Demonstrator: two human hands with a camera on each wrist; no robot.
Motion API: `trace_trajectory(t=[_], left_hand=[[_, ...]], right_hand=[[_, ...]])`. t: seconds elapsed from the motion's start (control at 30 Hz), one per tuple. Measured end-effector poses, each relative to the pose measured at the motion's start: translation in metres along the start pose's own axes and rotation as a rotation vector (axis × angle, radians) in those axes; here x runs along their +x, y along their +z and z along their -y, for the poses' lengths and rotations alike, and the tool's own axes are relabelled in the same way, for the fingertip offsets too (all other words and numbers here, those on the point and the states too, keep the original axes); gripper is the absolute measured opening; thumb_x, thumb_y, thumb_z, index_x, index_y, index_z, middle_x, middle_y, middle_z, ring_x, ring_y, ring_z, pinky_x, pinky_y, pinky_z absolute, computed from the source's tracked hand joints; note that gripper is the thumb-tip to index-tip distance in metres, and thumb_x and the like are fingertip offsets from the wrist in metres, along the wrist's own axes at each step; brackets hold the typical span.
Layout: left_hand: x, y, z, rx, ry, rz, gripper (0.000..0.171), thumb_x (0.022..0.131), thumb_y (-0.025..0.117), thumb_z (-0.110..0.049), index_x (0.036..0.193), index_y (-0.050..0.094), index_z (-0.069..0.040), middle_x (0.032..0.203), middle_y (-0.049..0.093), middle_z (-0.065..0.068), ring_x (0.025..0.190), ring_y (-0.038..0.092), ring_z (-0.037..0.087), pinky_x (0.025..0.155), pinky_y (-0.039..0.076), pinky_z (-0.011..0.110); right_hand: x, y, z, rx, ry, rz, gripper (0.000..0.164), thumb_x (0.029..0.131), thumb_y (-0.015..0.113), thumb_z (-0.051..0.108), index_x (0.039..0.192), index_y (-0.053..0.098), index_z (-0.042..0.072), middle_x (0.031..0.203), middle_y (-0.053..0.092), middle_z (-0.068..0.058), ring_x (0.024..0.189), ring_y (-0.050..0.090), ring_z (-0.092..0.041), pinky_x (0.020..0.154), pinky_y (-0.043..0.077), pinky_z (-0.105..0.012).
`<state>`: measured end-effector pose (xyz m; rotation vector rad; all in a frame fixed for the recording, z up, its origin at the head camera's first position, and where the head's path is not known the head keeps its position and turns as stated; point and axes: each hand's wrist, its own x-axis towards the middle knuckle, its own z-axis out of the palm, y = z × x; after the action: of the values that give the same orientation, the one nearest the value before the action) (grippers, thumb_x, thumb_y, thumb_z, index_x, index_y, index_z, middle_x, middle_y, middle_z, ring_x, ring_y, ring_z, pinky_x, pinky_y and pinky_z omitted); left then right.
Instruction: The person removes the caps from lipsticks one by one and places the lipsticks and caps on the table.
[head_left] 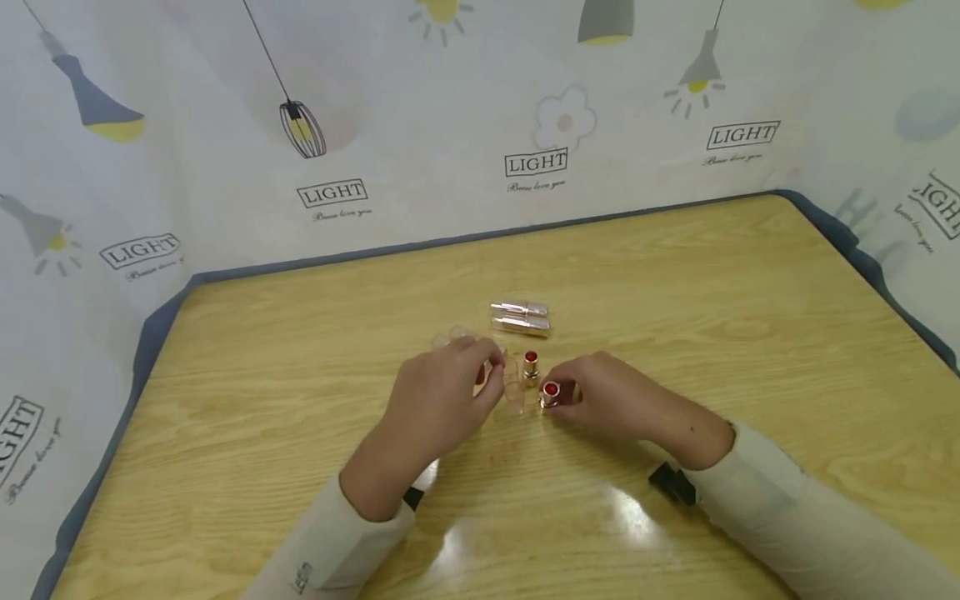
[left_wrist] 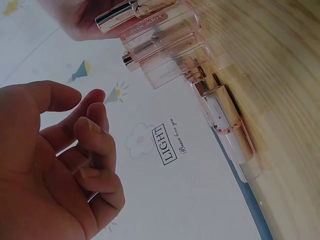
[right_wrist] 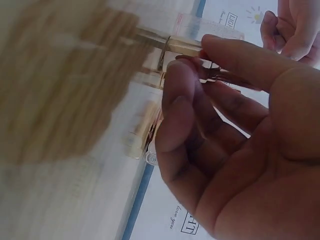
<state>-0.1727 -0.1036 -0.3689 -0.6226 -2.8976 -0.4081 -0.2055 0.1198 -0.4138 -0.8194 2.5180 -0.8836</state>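
Note:
My right hand (head_left: 611,396) pinches a lipstick (head_left: 551,392) between thumb and fingers; its red tip faces up from a shiny rose-gold tube. Just behind it stands a second lipstick (head_left: 531,363), also upright with a red top. Clear pinkish caps (left_wrist: 160,37) stand beside the tubes, one cap (head_left: 513,396) lying between my two hands in the head view. My left hand (left_wrist: 70,155) hovers near these caps with loosely bent fingers and nothing in them. In the head view, it partly covers more clear pieces (head_left: 453,335).
Two rose-gold lipsticks (head_left: 520,308) lie side by side farther back on the wood-grain table (head_left: 315,333). A patterned cloth wall (head_left: 435,125) rises behind the table's far edge and along both sides.

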Motion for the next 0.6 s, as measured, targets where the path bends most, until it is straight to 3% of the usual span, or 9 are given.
trace_trajectory(t=[0.23, 0.37, 0.6], left_hand=[[-0.001, -0.001, 0.001, 0.0, 0.002, 0.006, 0.009, 0.096, 0.062, -0.026, 0.095, 0.069, -0.021, 0.073, 0.056, -0.007, 0.052, 0.042, 0.004, 0.042, 0.031, 0.021], [-0.001, -0.001, 0.001, 0.008, 0.009, -0.025, 0.008, 0.096, 0.063, -0.025, 0.095, 0.069, -0.021, 0.073, 0.056, -0.008, 0.052, 0.042, 0.005, 0.042, 0.031, 0.022], [0.001, -0.003, 0.001, -0.005, -0.035, 0.007, 0.011, 0.097, 0.061, -0.028, 0.095, 0.069, -0.021, 0.071, 0.054, -0.009, 0.051, 0.043, 0.006, 0.042, 0.033, 0.023]], right_hand=[[0.002, -0.001, 0.0, -0.002, -0.001, -0.003, 0.009, 0.089, 0.076, 0.014, 0.097, 0.074, 0.012, 0.079, 0.069, 0.007, 0.072, 0.062, -0.004, 0.066, 0.052, -0.023], [0.002, -0.004, 0.001, 0.016, 0.019, -0.031, 0.015, 0.088, 0.076, 0.014, 0.101, 0.073, 0.01, 0.082, 0.071, 0.006, 0.075, 0.064, -0.006, 0.069, 0.053, -0.025], [0.001, -0.01, 0.003, 0.006, 0.057, -0.05, 0.019, 0.085, 0.079, 0.016, 0.092, 0.063, 0.01, 0.081, 0.071, 0.003, 0.072, 0.064, -0.008, 0.065, 0.052, -0.025]])
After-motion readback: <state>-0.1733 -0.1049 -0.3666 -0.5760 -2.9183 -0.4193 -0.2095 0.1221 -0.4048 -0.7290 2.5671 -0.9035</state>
